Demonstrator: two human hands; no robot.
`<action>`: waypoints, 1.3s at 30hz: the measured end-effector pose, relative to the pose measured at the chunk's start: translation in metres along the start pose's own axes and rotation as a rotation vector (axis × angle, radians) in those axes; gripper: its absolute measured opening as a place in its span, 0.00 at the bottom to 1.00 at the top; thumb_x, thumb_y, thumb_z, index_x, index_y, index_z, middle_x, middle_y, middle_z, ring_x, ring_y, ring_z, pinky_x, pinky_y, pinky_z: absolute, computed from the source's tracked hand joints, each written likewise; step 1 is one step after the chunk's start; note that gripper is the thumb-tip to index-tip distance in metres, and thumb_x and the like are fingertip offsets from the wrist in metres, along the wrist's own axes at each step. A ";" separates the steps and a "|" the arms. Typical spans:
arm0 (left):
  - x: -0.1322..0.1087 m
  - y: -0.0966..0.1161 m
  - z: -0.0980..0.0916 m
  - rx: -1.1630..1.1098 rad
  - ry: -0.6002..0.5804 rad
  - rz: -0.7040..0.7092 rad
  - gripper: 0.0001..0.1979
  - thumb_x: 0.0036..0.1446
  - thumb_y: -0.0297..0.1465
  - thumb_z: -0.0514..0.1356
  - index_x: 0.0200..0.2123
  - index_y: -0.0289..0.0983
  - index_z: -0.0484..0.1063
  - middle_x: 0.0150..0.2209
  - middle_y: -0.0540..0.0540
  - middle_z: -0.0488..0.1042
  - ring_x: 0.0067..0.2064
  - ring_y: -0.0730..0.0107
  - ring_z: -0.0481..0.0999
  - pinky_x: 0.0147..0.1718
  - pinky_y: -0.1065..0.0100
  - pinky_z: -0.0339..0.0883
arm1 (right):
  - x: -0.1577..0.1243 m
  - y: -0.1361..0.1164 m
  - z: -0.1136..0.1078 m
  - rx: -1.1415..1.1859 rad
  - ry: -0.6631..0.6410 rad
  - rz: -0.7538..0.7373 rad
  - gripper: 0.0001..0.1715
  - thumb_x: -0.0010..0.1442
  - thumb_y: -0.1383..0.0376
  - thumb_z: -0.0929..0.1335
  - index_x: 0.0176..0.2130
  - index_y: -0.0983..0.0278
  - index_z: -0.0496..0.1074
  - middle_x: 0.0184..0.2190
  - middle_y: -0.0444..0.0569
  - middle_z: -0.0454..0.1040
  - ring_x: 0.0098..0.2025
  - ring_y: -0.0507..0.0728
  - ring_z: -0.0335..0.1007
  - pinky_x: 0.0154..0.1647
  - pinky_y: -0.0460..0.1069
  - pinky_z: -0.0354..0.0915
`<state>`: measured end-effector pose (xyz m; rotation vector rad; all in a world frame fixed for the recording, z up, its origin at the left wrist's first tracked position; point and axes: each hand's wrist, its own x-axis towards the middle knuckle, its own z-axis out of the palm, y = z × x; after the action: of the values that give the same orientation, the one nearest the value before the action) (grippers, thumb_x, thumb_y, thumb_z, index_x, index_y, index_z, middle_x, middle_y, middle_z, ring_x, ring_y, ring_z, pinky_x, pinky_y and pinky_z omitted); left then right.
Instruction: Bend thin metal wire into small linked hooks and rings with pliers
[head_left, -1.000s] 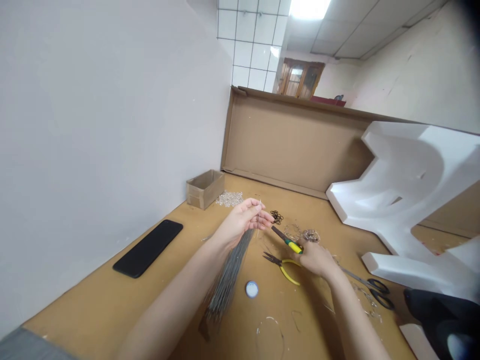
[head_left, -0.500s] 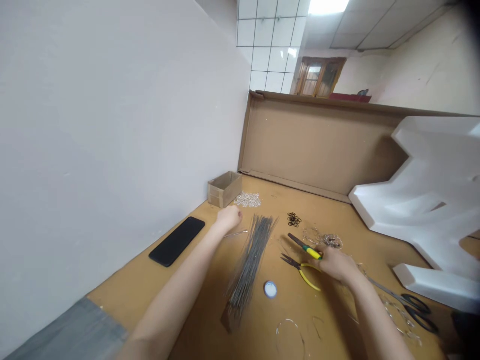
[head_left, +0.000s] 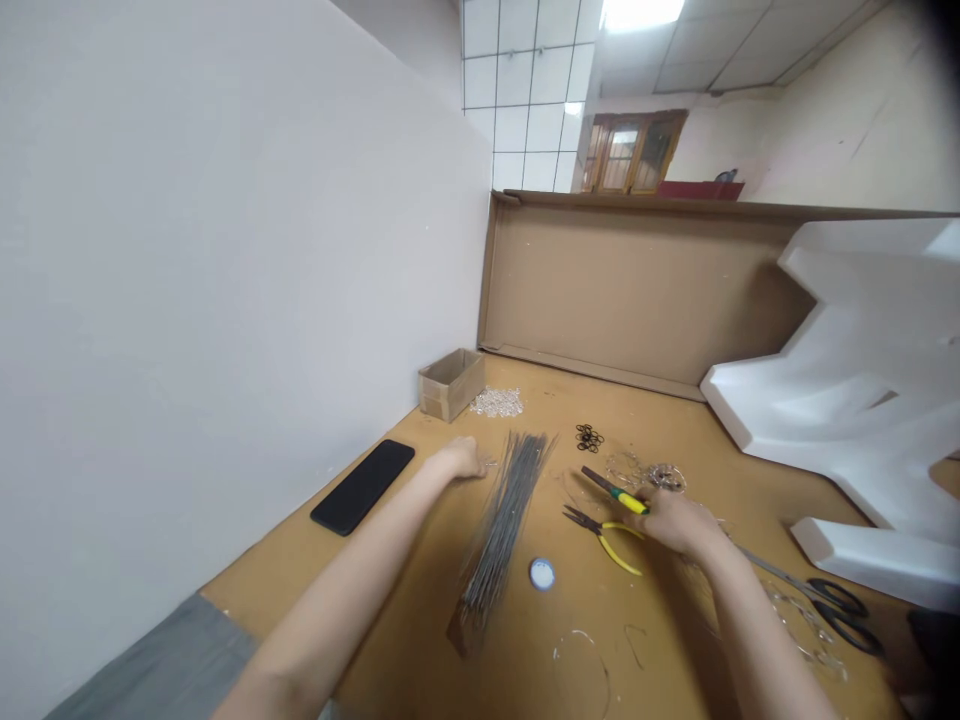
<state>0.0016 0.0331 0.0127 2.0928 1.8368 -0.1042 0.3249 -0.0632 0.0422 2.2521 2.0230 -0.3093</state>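
My left hand [head_left: 460,458] rests on the brown table [head_left: 390,590] just left of a long bundle of grey wires [head_left: 501,520]. Its fingers are curled, and a single thin wire [head_left: 487,463] shows at the fingertips. My right hand [head_left: 675,520] is closed on the green-yellow handle of a pair of pliers [head_left: 613,491], whose dark tip points up and left. A second pair with yellow handles [head_left: 602,535] lies on the table right beside that hand.
A black phone [head_left: 363,486] lies near the left wall. Also here are a small cardboard box [head_left: 450,383], clear beads [head_left: 496,402], black rings [head_left: 589,437], a white cap [head_left: 541,573], scissors [head_left: 832,600] and white foam blocks [head_left: 847,400]. A cardboard wall [head_left: 637,290] stands behind.
My left hand came down from above the wire bundle to the table at its left, bringing a single wire along. The right hand has stayed on the pliers.
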 end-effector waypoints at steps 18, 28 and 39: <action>0.003 0.016 0.002 0.013 -0.103 0.020 0.16 0.57 0.34 0.55 0.48 0.33 0.64 0.47 0.41 0.67 0.45 0.64 0.70 0.41 0.59 0.67 | 0.011 0.007 0.026 -0.051 0.115 0.099 0.18 0.46 0.64 0.66 0.38 0.69 0.75 0.39 0.63 0.75 0.43 0.67 0.70 0.39 0.56 0.63; 0.009 -0.021 0.006 -0.573 -0.056 0.227 0.10 0.56 0.31 0.55 0.40 0.31 0.66 0.33 0.46 0.72 0.32 0.71 0.73 0.33 0.66 0.68 | -0.004 -0.003 0.011 0.036 0.209 0.079 0.17 0.45 0.58 0.68 0.31 0.69 0.76 0.35 0.64 0.75 0.41 0.70 0.70 0.38 0.59 0.62; -0.010 -0.013 0.026 -0.923 0.315 0.480 0.05 0.48 0.31 0.56 0.27 0.36 0.61 0.19 0.53 0.69 0.22 0.75 0.69 0.24 0.74 0.60 | 0.042 -0.153 0.037 0.605 0.203 -0.486 0.14 0.52 0.68 0.68 0.41 0.65 0.72 0.37 0.49 0.74 0.33 0.52 0.71 0.37 0.47 0.66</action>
<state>-0.0081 0.0173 -0.0115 1.8038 1.0924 1.0293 0.1739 -0.0124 0.0069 2.0848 2.8961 -0.8656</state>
